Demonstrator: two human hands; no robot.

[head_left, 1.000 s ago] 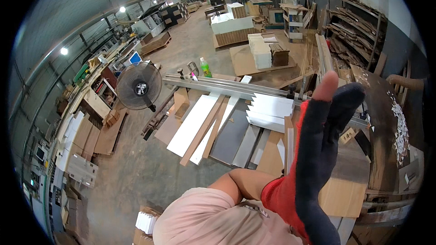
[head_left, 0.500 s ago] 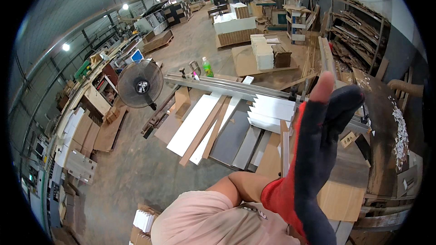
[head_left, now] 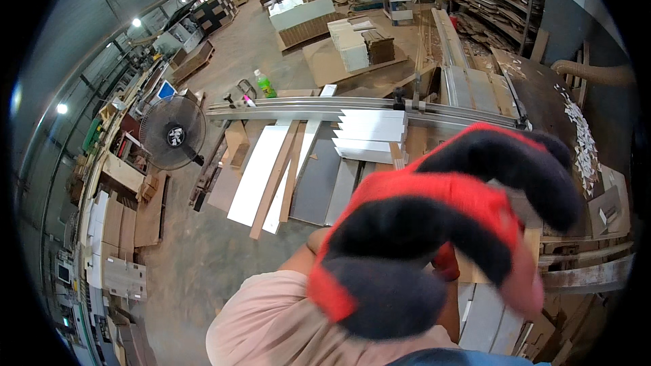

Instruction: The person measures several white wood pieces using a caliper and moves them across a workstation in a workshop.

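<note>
My left hand (head_left: 407, 230), in a red glove with dark patches, fills the space close before me. Its fingers are bent and apart, with a bare fingertip at the right, and nothing shows in them. Motion blurs it somewhat. Behind it, a red cuff (head_left: 445, 261) sits on another forearm rising from the lower edge, seemingly that of my right hand, whose fingers I cannot separate from the glove in front. Beyond the hands lie a stack of white panels (head_left: 373, 132), a long white board (head_left: 261, 176) and narrow brown strips (head_left: 274, 179).
A metal rail (head_left: 285, 112) crosses the worktable. To the left stands a round fan (head_left: 173, 132); a green bottle (head_left: 264, 85) is behind the rail. Stacked boards (head_left: 349, 47) rest farther back. At right, a dark surface holds white scraps (head_left: 576, 139), near a shelf of offcuts (head_left: 498, 0).
My left hand has gone from upright with fingers stretched to bent and closer to me. A second forearm with a red cuff now shows behind it. The surroundings have shifted left and up in view.
</note>
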